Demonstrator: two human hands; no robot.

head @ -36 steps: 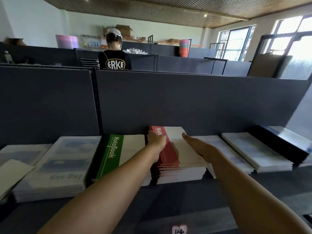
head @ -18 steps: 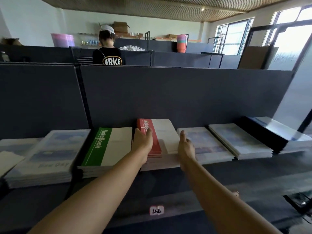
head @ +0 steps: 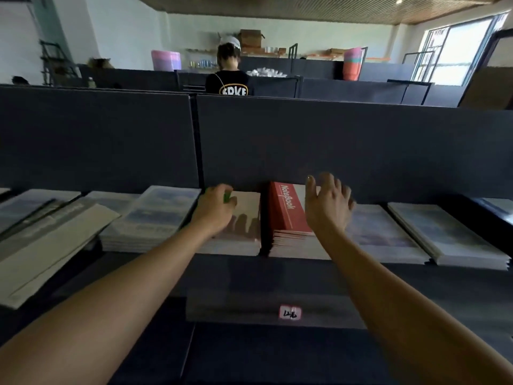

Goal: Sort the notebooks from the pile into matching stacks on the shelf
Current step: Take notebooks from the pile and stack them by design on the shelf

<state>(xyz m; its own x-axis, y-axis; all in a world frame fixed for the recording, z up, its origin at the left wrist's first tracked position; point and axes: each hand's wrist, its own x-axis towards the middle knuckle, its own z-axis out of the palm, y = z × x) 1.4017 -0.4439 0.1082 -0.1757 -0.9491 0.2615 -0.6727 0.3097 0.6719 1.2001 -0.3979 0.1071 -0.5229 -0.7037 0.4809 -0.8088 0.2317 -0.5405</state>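
Observation:
On the dark shelf [head: 277, 279] a stack of green-banded notebooks [head: 245, 237] lies beside a stack of red-banded notebooks [head: 286, 209]. My left hand [head: 215, 213] lies over the green stack and covers most of its green band, fingers bent down, gripping nothing. My right hand [head: 327, 204] is over the cream right half of the red stack with loosely spread fingers and holds nothing. Whether it touches the cover is unclear.
Pale blue-printed notebook stacks lie left [head: 155, 215] and right [head: 380, 234], with another [head: 444, 234] further right. A loose, tilted pile [head: 50, 240] sits at far left. A dark partition panel [head: 333, 140] backs the shelf. A person [head: 229, 79] stands beyond it.
My left hand has shifted from the red stack onto the green stack. My right hand has moved from the red stack's right edge to over its top. The view has swung left.

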